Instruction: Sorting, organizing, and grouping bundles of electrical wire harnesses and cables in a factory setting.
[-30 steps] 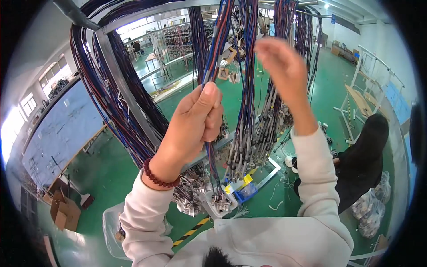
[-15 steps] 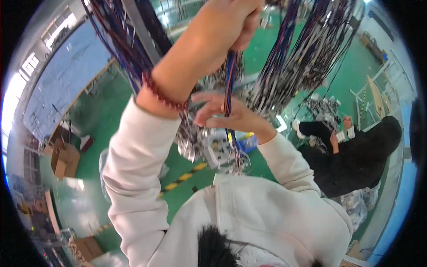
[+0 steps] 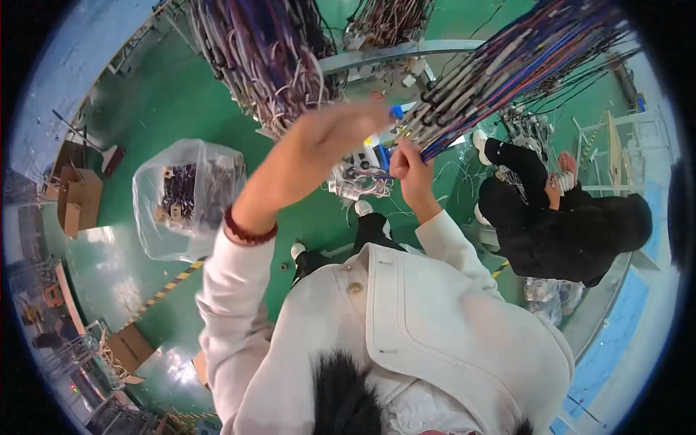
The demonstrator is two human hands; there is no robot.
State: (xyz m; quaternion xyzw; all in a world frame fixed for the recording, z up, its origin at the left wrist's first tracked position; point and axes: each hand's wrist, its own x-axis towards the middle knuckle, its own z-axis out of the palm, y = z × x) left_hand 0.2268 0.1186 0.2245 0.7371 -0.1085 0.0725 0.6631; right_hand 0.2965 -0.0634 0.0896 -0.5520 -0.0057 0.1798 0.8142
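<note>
Head view: the right hand [image 3: 407, 165] pinches closed on the low end of a wire bundle [image 3: 507, 69] that hangs slanting from a rack [image 3: 391, 54]. The left hand [image 3: 341, 134] is raised beside it, blurred; I cannot tell its grip. Many more wires [image 3: 268, 51] hang unhandled, so most of the sorting seems left. A bag [image 3: 185, 196] of parts lies on the floor [image 3: 145, 109]; a person in black [image 3: 565, 225] crouches nearby.
</note>
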